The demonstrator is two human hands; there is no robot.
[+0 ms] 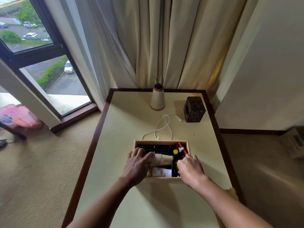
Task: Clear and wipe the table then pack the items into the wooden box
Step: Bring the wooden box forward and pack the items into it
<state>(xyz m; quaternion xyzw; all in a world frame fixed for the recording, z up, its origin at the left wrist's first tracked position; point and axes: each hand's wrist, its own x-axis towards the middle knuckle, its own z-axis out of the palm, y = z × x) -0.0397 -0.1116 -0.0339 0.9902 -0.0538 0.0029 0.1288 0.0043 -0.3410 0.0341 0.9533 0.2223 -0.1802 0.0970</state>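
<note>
A wooden box (162,142) stands in the middle of the cream table (125,125). Inside lie a black remote (158,148), a stack of brown paper cups (162,159) on its side, a white and yellow packet (158,172), a yellow-capped bottle (175,151) and red-handled pliers (181,148). My left hand (139,165) grips the cup stack at its left end. My right hand (190,168) reaches into the box's right side, its fingers curled round a dark item that is mostly hidden. A white cable (162,127) lies looped just behind the box.
A cream cone-shaped vase (157,99) and a dark wooden tissue box (194,109) stand at the table's far end by the curtains. A yellow cloth (232,192) shows at the right table edge. The window is left, carpet floor on both sides.
</note>
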